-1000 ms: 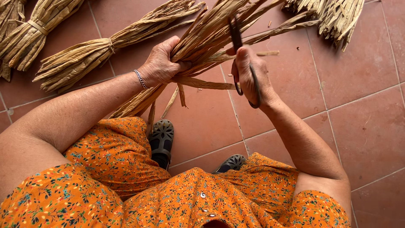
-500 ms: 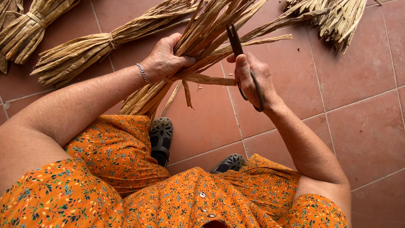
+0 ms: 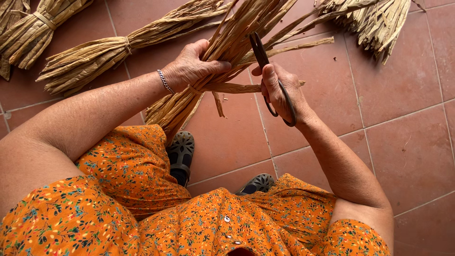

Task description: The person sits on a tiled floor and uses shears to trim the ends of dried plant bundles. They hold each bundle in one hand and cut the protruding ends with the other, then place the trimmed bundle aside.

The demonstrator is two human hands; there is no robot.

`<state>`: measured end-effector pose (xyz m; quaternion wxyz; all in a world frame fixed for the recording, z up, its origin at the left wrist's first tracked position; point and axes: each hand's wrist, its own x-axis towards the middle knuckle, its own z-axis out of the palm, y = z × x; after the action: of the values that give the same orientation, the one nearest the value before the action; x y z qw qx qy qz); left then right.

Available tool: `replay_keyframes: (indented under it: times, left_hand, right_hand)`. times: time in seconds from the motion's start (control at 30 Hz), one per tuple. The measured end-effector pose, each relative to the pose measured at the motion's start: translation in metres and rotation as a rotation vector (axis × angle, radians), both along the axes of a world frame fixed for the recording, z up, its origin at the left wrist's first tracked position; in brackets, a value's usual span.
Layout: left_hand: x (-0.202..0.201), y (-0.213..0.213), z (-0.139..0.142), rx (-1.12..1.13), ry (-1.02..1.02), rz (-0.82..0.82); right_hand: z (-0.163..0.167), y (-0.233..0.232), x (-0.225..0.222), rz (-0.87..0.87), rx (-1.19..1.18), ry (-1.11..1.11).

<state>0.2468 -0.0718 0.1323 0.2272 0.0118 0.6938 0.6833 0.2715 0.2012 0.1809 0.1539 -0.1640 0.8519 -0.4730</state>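
Left of my grip: two tied bundles of dried leaves are lying on the tiled floor, well apart from my hands and not in play.

My left hand is wrapping closed around the bundle I am working, fingers folded over the stalks just above a loose strip that is sticking out sideways below my knuckles. The bundle's lower end is fanning out toward my knee and sandal.

Just to the right of that grip, my right hand is closing on a pair of dark scissors, fingers through the loops, blades pointing up into the stalks. I cannot tell whether the blades are parted.

Risks, as I judge them: the blade tips are sitting very near my left fingertips, so a slip could nick them. If my left grip is slackening, the stalks could splay and the bundle could drop. The loose strip could snag the blades.

Far right: another bundle is lying at the top edge.
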Motion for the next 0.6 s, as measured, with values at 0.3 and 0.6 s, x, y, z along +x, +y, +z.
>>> replay_keyframes:
  times: [0.3, 0.6]
  left_hand:
    - [0.0034, 0.0034, -0.0025, -0.049, 0.079, -0.064]
    - [0.0054, 0.0058, 0.0007, 0.007, 0.029, -0.029]
  right_hand:
    - [0.0053, -0.0068, -0.0024, -0.073, 0.044, 0.042]
    - [0.0011, -0.0025, -0.0067, -0.080, 0.096, 0.050]
